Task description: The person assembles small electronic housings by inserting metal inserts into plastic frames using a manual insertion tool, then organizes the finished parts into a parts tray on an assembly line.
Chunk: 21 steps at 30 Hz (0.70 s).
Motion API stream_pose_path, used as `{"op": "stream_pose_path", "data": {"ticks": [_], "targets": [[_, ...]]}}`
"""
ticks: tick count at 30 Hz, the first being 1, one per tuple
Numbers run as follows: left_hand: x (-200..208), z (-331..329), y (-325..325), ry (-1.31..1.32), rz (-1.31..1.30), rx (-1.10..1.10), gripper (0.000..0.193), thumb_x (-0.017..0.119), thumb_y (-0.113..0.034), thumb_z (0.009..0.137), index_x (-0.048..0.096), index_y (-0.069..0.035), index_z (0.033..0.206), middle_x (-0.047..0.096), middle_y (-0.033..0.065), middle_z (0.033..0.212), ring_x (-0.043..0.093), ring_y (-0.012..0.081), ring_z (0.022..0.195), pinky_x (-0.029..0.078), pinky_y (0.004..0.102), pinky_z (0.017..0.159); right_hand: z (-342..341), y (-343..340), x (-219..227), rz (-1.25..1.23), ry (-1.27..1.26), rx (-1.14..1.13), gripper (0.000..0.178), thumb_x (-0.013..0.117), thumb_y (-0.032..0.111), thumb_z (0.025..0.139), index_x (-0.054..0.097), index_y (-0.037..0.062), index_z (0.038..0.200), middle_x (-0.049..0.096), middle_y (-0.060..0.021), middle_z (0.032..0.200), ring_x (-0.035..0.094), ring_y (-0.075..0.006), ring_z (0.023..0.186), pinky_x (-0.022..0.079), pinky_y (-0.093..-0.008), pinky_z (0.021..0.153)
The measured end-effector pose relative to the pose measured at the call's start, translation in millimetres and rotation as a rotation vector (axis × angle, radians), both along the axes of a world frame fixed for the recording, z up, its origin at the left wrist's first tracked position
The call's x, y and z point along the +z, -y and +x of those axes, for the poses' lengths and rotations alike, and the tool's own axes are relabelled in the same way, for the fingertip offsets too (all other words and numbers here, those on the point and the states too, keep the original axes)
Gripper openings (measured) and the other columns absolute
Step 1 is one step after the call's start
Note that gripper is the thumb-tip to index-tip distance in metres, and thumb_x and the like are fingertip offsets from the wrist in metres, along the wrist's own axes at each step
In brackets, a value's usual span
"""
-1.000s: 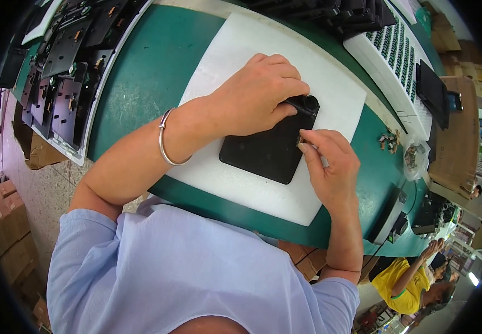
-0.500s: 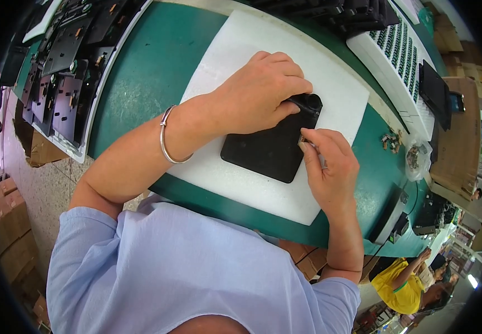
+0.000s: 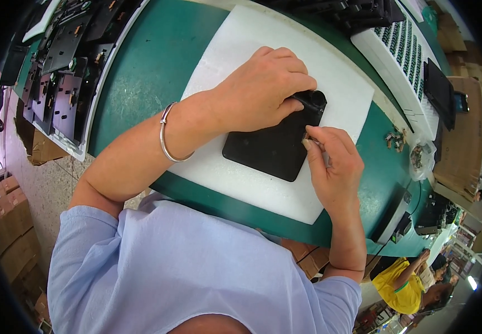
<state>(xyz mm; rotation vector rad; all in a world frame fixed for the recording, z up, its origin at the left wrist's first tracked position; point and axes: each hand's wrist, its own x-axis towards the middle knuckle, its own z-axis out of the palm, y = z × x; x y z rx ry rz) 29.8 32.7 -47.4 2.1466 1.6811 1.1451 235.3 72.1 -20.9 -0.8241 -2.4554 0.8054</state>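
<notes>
A black, flat, tablet-like casing [image 3: 267, 151] with rounded corners lies on a white foam sheet [image 3: 219, 67]. At its far right corner is a thick, rounded black end [image 3: 318, 100]. My left hand [image 3: 266, 89] reaches across the casing, its thumb and fingers closed on the far edge beside that end. Close to the casing's right edge, my right hand [image 3: 335, 161] pinches a small piece between thumb and fingertips. Only a bit of that piece shows, too little to name.
A white tray [image 3: 99, 83] of dark panels stands at left. At right are a white foam tray [image 3: 385, 61] with rows of small green parts, a heap of small parts [image 3: 396, 139], a clear plastic bag [image 3: 421, 158] and a black device with a cable [image 3: 391, 214]. A person in yellow [image 3: 399, 286] is beyond.
My right hand has shifted slightly up and to the right, still pinched at the casing's right edge. My left hand keeps its grip on the far edge.
</notes>
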Motion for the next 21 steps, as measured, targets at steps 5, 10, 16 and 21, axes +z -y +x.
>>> {"op": "stream_pose_path", "data": {"ticks": [5,10,16,21], "targets": [[-0.7,0.1,0.6,-0.008,0.016,0.005,0.030,0.072,-0.006,0.072,0.063,-0.008,0.100,0.061,0.0061,0.098,0.054,0.0263,0.101,0.040,0.0379,0.091,0.7,0.3,4.6,0.027,0.066,0.022,0.017,0.066,0.003,0.081,0.066,0.0041,0.098,0.064,-0.0099,0.091,0.062,-0.0257,0.081,0.051,-0.0330,0.070],[-0.7,2.7,1.3,-0.014,0.025,0.024,0.031,0.073,-0.007,0.070,0.063,-0.007,0.100,0.061,0.0067,0.097,0.054,0.0272,0.102,0.040,0.0380,0.090,-1.0,3.6,1.7,0.056,0.040,0.002,0.018,0.066,0.003,0.080,0.066,0.0042,0.098,0.064,-0.0101,0.091,0.062,-0.0258,0.081,0.051,-0.0328,0.070],[4.1,3.0,6.1,-0.133,0.000,0.152,0.034,0.077,-0.012,0.067,0.063,-0.004,0.096,0.060,0.0084,0.094,0.054,0.0281,0.100,0.042,0.0385,0.088,1.0,0.4,-0.4,0.068,0.036,0.030,0.019,0.068,0.002,0.079,0.066,0.0045,0.098,0.063,-0.0097,0.091,0.062,-0.0250,0.081,0.051,-0.0327,0.069],[5.1,-2.3,5.2,-0.094,-0.037,0.134,0.031,0.078,-0.014,0.067,0.064,-0.004,0.093,0.060,0.0088,0.092,0.054,0.0284,0.099,0.043,0.0391,0.085,-1.7,3.9,-0.5,0.070,0.041,-0.005,0.020,0.069,0.002,0.078,0.066,0.0050,0.098,0.063,-0.0094,0.091,0.062,-0.0238,0.078,0.052,-0.0314,0.066]]}}
